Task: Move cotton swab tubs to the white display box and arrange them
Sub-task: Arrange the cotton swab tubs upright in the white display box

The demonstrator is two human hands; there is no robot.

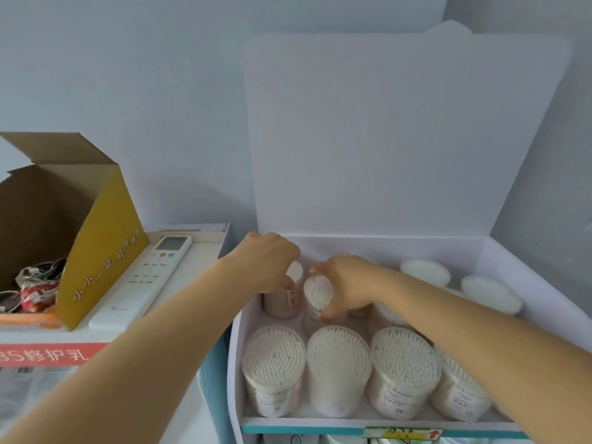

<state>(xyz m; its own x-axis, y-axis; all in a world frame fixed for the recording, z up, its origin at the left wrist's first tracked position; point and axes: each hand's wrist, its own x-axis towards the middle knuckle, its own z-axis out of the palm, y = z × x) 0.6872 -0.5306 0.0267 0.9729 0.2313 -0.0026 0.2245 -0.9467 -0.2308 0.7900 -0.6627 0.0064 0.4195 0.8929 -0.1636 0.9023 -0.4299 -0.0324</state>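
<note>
2 hands: reached into the white display box (400, 248), frame centre.
Left hand (267, 262): fingers are curled over the back-left tub (282, 301).
Right hand (349, 286): the middle tub (317, 291) is gripped by thumb and fingers.
Front row (339, 363): 4 tubs are stood upright, lower centre.

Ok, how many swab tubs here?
9 tubs visible: four in front, one in the left hand, one in the right hand, one behind that wrist, two back right; others may hide.
</note>
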